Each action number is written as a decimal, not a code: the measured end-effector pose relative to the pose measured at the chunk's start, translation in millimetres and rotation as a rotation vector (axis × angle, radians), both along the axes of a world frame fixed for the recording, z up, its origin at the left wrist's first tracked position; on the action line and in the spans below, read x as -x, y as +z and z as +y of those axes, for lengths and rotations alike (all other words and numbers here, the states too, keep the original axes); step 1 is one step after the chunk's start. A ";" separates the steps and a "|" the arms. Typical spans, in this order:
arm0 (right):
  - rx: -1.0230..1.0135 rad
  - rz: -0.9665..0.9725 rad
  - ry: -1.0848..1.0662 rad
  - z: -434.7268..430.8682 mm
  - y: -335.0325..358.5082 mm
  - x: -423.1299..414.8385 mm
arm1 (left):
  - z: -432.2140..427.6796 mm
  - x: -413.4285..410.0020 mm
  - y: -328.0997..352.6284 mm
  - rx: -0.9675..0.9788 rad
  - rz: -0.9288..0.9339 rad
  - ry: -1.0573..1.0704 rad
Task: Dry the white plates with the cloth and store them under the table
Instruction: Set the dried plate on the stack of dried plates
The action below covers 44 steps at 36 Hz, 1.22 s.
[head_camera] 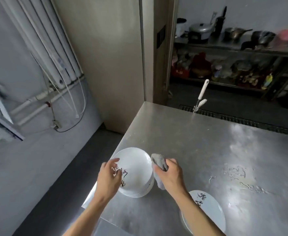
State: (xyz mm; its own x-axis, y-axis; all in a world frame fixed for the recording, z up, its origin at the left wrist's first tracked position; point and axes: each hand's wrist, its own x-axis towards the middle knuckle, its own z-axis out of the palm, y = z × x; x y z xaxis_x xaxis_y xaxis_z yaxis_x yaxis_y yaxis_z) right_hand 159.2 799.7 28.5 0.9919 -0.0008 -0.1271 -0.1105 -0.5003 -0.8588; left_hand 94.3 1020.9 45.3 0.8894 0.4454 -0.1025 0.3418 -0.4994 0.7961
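Fingers (171, 163) of right hand (169, 176) clench the cloth (158, 161), lengthwise near-to-far; left hand (109, 176) hangs loose over plates (136, 160).

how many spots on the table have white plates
2. A stack at the table's left edge, under the left hand; another plate near the front edge, partly hidden by the right forearm. Lower plates in the stack can't be counted.

Open table top (208, 150) right of the plate stack (137, 171); one lone plate (213, 212) near-right, possibly a tap (202, 92) at far edge.

Black characters on stacked plates (137, 165) and lone plate (212, 214): illegible.
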 end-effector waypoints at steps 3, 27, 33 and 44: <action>-0.008 0.065 0.020 17.2 -0.5 0.6 | 21.4 2.2 -9.3 -0.006 0.099 0.047; -0.023 0.195 -0.098 45.5 -22.8 7.3 | 33.7 7.6 -8.2 0.473 0.165 0.135; -0.066 0.200 -0.133 47.5 -20.5 7.4 | 36.4 8.1 -11.5 0.575 0.135 0.128; -0.072 0.179 -0.154 30.1 -26.2 0.5 | 25.6 11.5 -8.6 0.850 0.099 0.048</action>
State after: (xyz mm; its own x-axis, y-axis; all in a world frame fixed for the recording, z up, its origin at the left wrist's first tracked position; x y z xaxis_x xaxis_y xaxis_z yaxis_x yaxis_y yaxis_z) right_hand 158.6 829.7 2.3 0.9423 -0.1346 -0.3065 -0.3346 -0.4037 -0.8515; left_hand 82.9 1046.5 36.8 0.8409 0.2192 -0.4948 0.4350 0.2701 0.8590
